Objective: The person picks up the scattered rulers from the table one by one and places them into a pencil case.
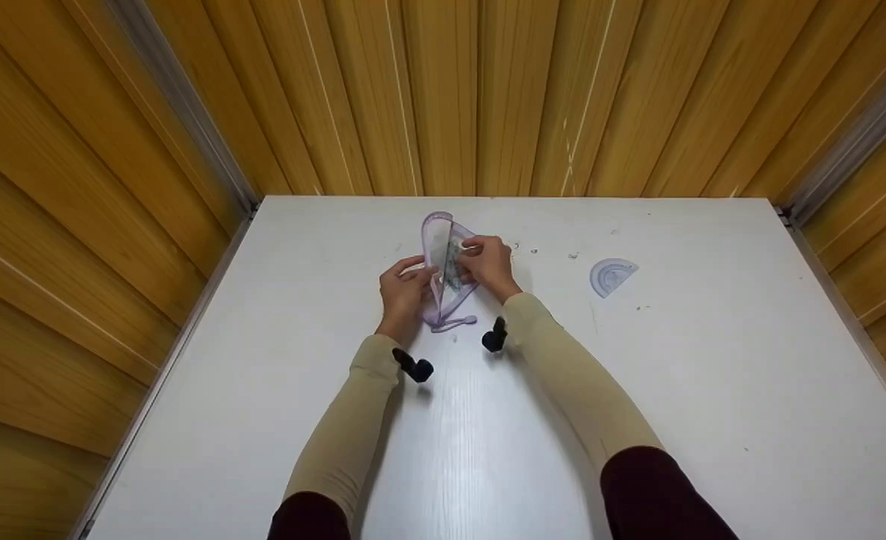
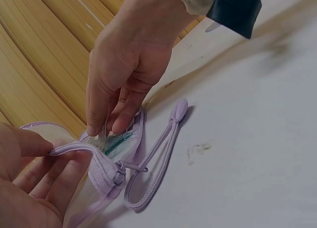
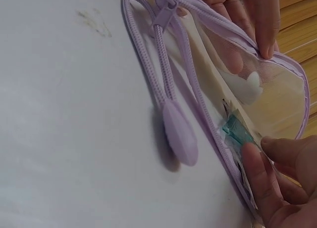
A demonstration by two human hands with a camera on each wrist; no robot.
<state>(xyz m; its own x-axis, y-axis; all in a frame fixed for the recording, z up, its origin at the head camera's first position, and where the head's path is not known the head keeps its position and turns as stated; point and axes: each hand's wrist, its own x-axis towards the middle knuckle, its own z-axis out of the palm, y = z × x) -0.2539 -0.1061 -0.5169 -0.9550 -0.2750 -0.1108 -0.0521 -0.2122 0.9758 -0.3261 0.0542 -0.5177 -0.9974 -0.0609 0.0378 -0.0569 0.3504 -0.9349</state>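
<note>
A mesh zipper pouch (image 1: 436, 244) with lilac trim stands unzipped on the white table, its zipper side facing the person. My left hand (image 1: 403, 291) pinches the pouch's zippered rim between thumb and fingers and holds the mouth apart. Fingers of my right hand (image 1: 489, 264) are inside the opening. Between its thumb and fingertips is a thin clear flat piece (image 2: 102, 140), mostly hidden by the hand and mesh. A teal see-through item (image 3: 237, 130) lies beside those fingertips in the pouch. From the zipper end hangs a lilac cord pull (image 3: 179, 134), resting on the table.
A clear bluish protractor (image 1: 611, 277) lies flat on the white table (image 1: 713, 360), right of the pouch. Small dark marks dot the tabletop near it. Wood-look panels (image 1: 443, 97) rise behind the table and at both sides.
</note>
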